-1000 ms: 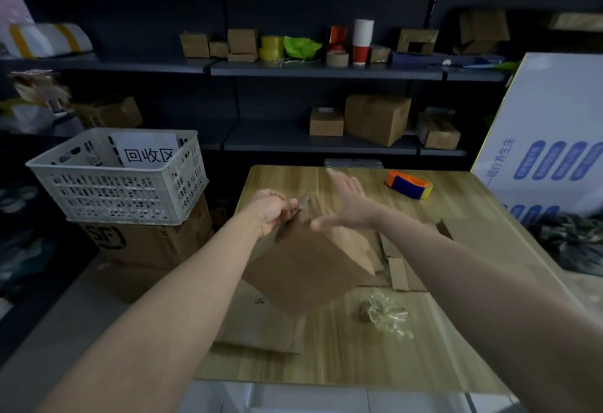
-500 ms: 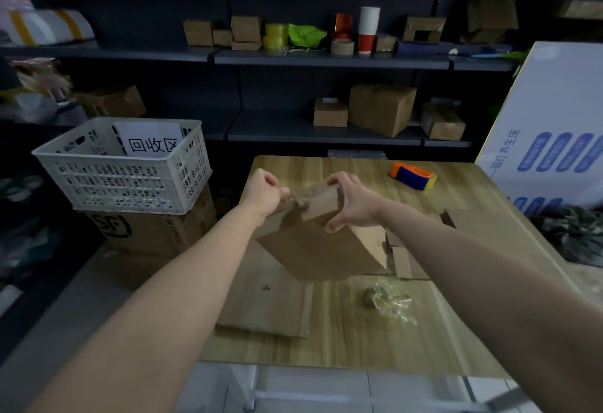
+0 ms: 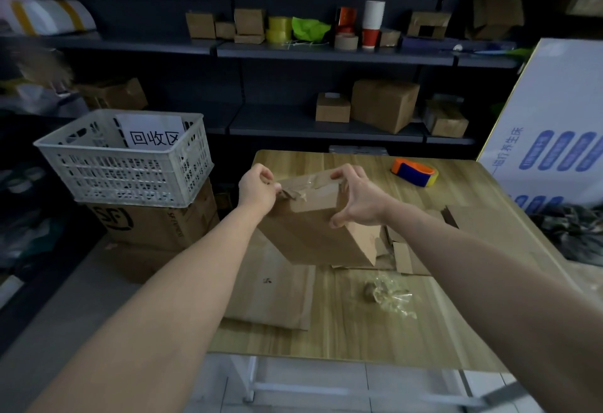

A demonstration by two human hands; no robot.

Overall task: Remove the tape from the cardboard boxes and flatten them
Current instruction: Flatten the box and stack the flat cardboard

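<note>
The box point(image 3: 313, 226) is held tilted above the counter point(image 3: 359, 331). The left hand point(image 3: 257, 189) pinches the tape point(image 3: 295, 192) at its top corner; the right hand point(image 3: 357, 197) grips the top edge, fingers curled.

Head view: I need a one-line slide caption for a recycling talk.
Left hand pinches tape on a cardboard box the right hand steadies over a wooden table.

Both my bare forearms reach forward. My left hand point(image 3: 257, 189) is curled into a fist, pinching the tape point(image 3: 298, 191). My right hand point(image 3: 357, 199) is spread wide, fingers over the cardboard box point(image 3: 313, 230) top, thumb lower down.
</note>
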